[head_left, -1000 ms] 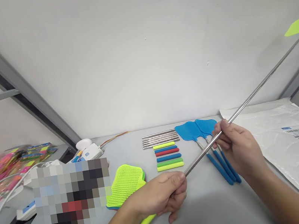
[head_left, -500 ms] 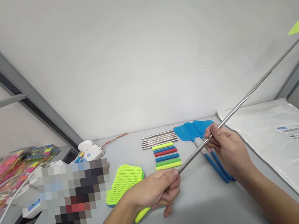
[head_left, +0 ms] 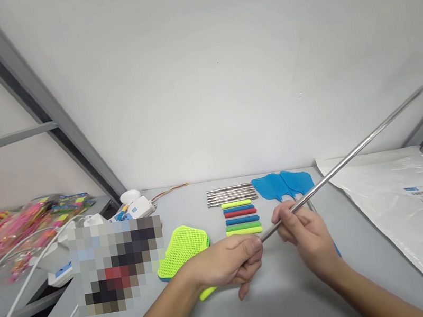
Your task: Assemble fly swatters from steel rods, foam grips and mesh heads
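Note:
A telescopic fly swatter (head_left: 341, 163) is held slantwise, its metal rod rising to the right and its head beyond the frame edge. My left hand (head_left: 231, 260) is closed around its lower end, where a yellow-green handle end shows below the palm. With thumb and fingers, my right hand (head_left: 306, 237) pinches the rod a short way further up. Beneath and beside my left forearm lie stacked swatter heads, a yellow-green one (head_left: 185, 245) on top. Behind my right hand are blue fly swatters (head_left: 280, 185), their handles partly hidden.
Coloured handle grips (head_left: 242, 220) lie in a row below several metal rods (head_left: 231, 195). A white plastic mailer (head_left: 399, 203) covers the right side. Power strips (head_left: 137, 209), white cables and a blurred-out patch are at left, with packaged items (head_left: 25, 225) further left.
My right hand has slid down the rod toward my left hand. The swatter's yellow-green head has gone out of view at right. The view has shifted slightly.

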Demonstrator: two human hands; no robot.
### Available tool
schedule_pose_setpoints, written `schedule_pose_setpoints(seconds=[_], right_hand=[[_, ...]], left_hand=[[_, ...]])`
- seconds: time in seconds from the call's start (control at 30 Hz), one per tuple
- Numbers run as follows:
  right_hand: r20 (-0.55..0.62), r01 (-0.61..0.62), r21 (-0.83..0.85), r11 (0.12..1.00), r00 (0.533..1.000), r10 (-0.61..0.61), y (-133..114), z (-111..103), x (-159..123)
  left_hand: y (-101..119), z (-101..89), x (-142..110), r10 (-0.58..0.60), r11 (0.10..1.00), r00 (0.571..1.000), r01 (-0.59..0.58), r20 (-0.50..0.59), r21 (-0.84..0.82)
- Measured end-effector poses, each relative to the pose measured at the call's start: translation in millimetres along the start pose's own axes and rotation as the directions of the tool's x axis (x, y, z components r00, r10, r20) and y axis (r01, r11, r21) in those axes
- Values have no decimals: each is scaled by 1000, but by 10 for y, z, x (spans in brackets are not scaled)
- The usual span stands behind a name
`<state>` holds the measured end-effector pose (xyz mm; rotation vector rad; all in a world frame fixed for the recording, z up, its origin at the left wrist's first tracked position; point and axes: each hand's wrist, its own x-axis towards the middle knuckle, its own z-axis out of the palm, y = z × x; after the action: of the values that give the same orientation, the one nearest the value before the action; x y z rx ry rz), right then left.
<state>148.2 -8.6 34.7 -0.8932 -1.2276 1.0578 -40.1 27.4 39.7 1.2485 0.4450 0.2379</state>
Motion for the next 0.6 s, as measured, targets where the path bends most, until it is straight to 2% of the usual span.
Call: schedule_pose_setpoints(seconds=[0.3,0.4,0.53,0.6], right_hand=[[-223,34,68,997,975,-18,28,-194,106],[-188,11,60,998,982,1,16,-159,106],[-40,-51,44,998,998,53,8,-40,61],[-11,-49,23,999,999,50,7,-34,43]], left_hand=[[61,-41,-41,-3,994,1000,2,7,109],[71,-35,-52,-31,993,999,32,-11,114],[73,-42,-53,-16,996,999,18,-30,91],[74,-53,-51,-13,996,999,16,-37,84]])
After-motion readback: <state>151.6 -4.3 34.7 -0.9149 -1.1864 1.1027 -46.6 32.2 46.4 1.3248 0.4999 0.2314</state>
